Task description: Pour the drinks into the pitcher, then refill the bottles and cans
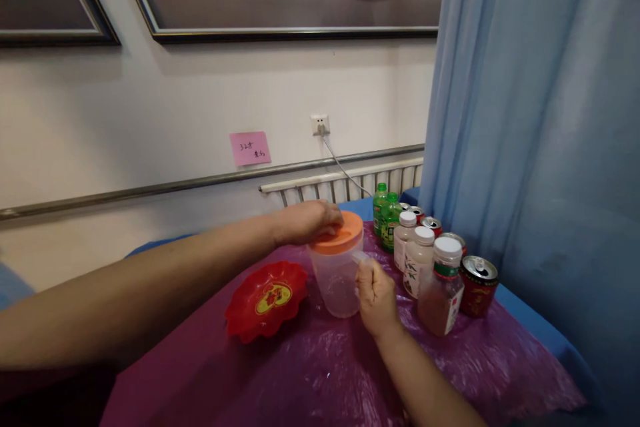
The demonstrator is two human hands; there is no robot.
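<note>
A clear plastic pitcher (336, 283) with an orange lid (345, 235) stands upright on the table. My right hand (376, 297) is wrapped round the pitcher's handle. On top, my left hand (316, 220) has its curled fingers on the orange lid, which sits over the pitcher's mouth. Part of the grip is hidden, but the fingertips reach into the lid's upper side. Left of the pitcher lies a red scalloped plate (240, 303) with a yellow design in its middle.
To the right stand green bottles (390, 221), white-capped bottles (419, 260) and several drink cans (479, 285). A purple plastic sheet (320, 373) covers the table. Behind are a radiator (345, 180) and a cable plugged into a wall socket (320, 125); a blue curtain (540, 147) hangs at right.
</note>
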